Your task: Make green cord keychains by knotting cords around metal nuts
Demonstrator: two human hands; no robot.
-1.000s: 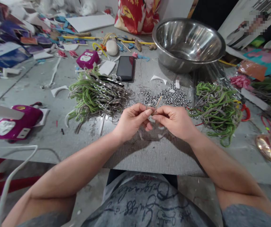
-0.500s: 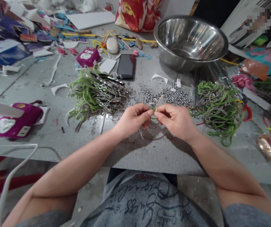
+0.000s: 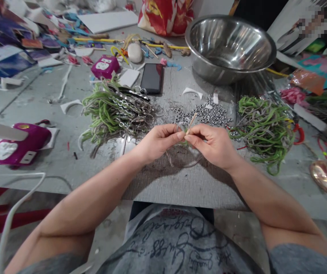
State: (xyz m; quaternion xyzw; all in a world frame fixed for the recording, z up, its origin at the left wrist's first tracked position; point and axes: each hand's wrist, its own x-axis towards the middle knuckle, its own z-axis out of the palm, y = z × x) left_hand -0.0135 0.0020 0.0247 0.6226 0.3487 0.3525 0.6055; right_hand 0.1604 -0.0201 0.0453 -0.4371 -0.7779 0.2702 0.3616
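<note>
My left hand (image 3: 163, 141) and my right hand (image 3: 210, 144) meet fingertip to fingertip just above the table, both pinched closed on a thin grey and green cord (image 3: 185, 166). A slack loop of this cord hangs below my fingers. A thin pale stick (image 3: 192, 120) points up from between my right fingertips; its lower end is hidden. Left of my hands lies a bundle of finished-looking green and grey cords with silver beads (image 3: 126, 110). Loose silver beads (image 3: 209, 116) are scattered just beyond my fingers. To the right sits a tangled heap of green and grey cords (image 3: 266, 129).
A steel basin (image 3: 229, 74) stands at the back right, with a black phone (image 3: 151, 78) left of it. Purple boxes (image 3: 105, 66) and a white cable (image 3: 12, 213) lie on the left. Scraps cover the back left. The table edge (image 3: 180, 203) runs before my body.
My hands stay together in nearly the same place. A pale loop of wire or thread now shows more plainly above my left fingertips, and the hanging cord has shifted slightly.
</note>
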